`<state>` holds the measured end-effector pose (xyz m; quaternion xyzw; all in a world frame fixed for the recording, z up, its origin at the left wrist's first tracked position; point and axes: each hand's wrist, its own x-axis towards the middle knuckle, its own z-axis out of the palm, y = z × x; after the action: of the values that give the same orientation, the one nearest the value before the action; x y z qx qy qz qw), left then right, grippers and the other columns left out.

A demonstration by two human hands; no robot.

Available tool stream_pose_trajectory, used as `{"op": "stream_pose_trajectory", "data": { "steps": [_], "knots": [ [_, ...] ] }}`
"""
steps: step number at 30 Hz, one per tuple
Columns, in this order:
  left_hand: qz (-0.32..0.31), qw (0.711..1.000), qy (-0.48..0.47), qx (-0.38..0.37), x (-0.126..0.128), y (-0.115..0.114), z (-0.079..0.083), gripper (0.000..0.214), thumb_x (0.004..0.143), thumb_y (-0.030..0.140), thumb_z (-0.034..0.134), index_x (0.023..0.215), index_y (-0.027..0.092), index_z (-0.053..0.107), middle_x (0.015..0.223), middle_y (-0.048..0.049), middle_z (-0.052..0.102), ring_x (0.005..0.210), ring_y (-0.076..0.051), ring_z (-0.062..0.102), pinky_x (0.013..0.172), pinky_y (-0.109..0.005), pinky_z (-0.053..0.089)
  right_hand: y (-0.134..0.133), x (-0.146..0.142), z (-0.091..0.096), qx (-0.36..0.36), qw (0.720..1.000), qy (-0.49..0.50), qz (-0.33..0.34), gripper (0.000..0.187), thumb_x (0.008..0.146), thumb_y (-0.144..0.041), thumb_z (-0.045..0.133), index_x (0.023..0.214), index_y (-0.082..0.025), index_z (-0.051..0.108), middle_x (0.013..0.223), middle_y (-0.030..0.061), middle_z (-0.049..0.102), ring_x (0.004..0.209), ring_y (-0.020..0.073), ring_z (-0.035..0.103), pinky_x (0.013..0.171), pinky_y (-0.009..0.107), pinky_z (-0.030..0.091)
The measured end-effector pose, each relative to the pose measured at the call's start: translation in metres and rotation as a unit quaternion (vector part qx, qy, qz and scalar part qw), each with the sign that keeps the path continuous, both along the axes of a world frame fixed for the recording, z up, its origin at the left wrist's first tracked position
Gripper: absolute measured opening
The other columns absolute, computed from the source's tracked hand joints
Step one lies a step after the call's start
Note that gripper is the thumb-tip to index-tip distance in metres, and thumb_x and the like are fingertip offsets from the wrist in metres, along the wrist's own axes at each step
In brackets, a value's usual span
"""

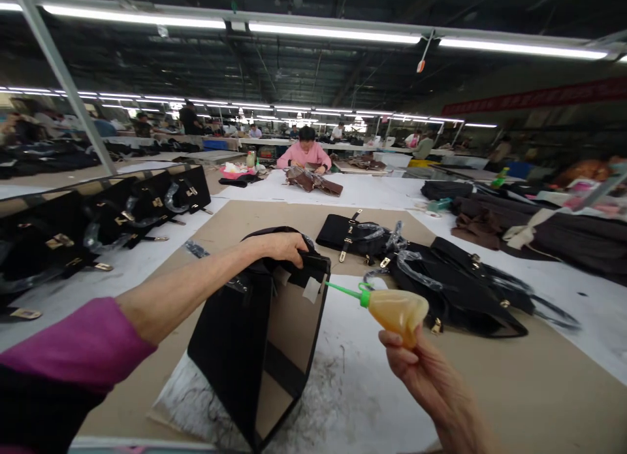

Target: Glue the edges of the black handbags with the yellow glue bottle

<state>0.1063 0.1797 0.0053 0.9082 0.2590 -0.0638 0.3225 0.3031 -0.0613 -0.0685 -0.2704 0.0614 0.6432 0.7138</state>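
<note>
A black handbag (245, 336) stands upright on the table in front of me, its open inside facing right. My left hand (284, 246) is closed on the bag's top edge and holds it steady. My right hand (416, 366) grips a small squeeze bottle (394, 310) of yellowish glue. The bottle's green nozzle points left, and its tip sits just by the bag's upper right corner, near a white tag.
Several black bags (441, 277) wrapped in clear plastic lie to the right. More black bags (98, 225) are lined up on the left. A person in pink (304, 155) works on brown bags at the far end. Dark fabric is piled at right.
</note>
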Motion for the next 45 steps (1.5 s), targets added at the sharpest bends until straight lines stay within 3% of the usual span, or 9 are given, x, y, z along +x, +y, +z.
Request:
{"op": "stream_pose_trajectory", "data": {
  "steps": [3,9,14,23,31,36,45],
  "knots": [
    [-0.001,1.0,0.009,0.001,0.001,0.0,0.004,0.026,0.063,0.018,0.061,0.087,0.013,0.07,0.068,0.0015,0.061,0.064,-0.012,0.048,0.058,-0.018,0.035,-0.002,0.009,0.004,-0.01,0.997,-0.071,-0.005,0.067,0.041,-0.009,0.089,0.095,-0.023,0.051,0.079,0.0018,0.052,0.053,0.0075,0.045,0.035,0.01,0.034],
    [-0.026,0.999,0.033,0.007,0.007,0.002,0.008,0.025,0.062,0.02,0.064,0.087,0.016,0.071,0.073,0.001,0.065,0.066,-0.013,0.053,0.062,-0.019,0.038,0.011,0.023,0.015,0.083,0.96,-0.265,0.037,0.049,0.058,-0.019,0.083,0.098,-0.023,0.055,0.081,0.0037,0.057,0.051,0.0083,0.047,0.038,0.015,0.038],
    [-0.023,0.998,0.054,0.009,0.012,0.002,0.008,0.026,0.061,0.021,0.065,0.086,0.016,0.071,0.073,0.001,0.066,0.066,-0.014,0.054,0.061,-0.02,0.039,0.029,0.032,0.022,0.106,0.933,-0.342,0.029,0.047,0.052,-0.019,0.085,0.092,-0.017,0.06,0.076,0.0062,0.06,0.047,0.0089,0.047,0.036,0.015,0.035],
    [-0.03,0.997,0.066,0.009,0.015,0.005,0.005,0.024,0.061,0.022,0.066,0.085,0.018,0.071,0.072,0.0017,0.066,0.065,-0.014,0.055,0.06,-0.02,0.04,0.033,0.038,0.026,0.109,0.913,-0.391,0.045,0.043,0.055,-0.02,0.083,0.092,-0.018,0.062,0.077,0.0083,0.062,0.047,0.0109,0.049,0.037,0.017,0.034],
    [-0.043,0.995,0.085,0.021,0.018,0.004,0.005,0.027,0.062,0.023,0.065,0.088,0.017,0.07,0.075,0.0011,0.067,0.067,-0.014,0.056,0.061,-0.02,0.042,0.035,0.04,0.026,0.108,0.89,-0.44,0.05,0.062,0.059,-0.02,0.08,0.114,-0.023,0.053,0.06,0.0012,0.057,0.045,0.0137,0.049,0.038,0.019,0.036],
    [-0.045,0.995,0.087,0.031,0.019,0.002,0.005,0.029,0.063,0.023,0.064,0.091,0.019,0.07,0.076,0.0028,0.067,0.068,-0.013,0.056,0.062,-0.019,0.042,0.027,0.036,0.023,0.101,0.873,-0.465,0.108,0.049,0.059,-0.021,0.079,0.103,-0.019,0.057,0.064,0.004,0.059,0.046,0.0147,0.051,0.038,0.021,0.036],
    [-0.053,0.994,0.088,0.025,0.021,0.005,-0.001,0.029,0.063,0.025,0.064,0.09,0.019,0.07,0.075,0.0018,0.067,0.064,-0.012,0.055,0.059,-0.018,0.04,0.03,0.044,0.021,0.11,0.887,-0.444,0.068,0.051,0.059,-0.022,0.081,0.104,-0.021,0.056,0.063,0.0026,0.059,0.045,0.0141,0.05,0.037,0.02,0.036]
  ]
}}
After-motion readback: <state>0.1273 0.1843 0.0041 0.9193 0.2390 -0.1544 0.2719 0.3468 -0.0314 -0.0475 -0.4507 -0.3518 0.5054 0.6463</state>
